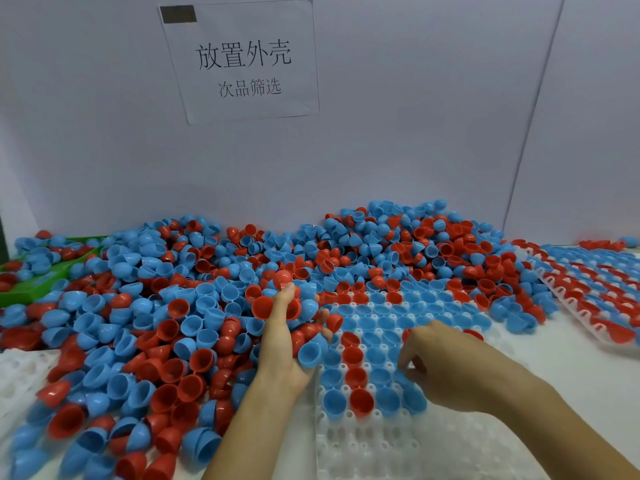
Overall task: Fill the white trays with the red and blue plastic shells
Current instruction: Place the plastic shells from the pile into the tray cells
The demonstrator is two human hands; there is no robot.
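A pale lilac-grey wall rises at the far edge of the white worktop. A paper sign with printed black characters hangs on it, left of centre. Thin panel seams slant down the wall's right part.

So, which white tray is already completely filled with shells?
The white tray at the far right: every pocket visible holds a shell. The middle tray, under the hands, has empty near rows.
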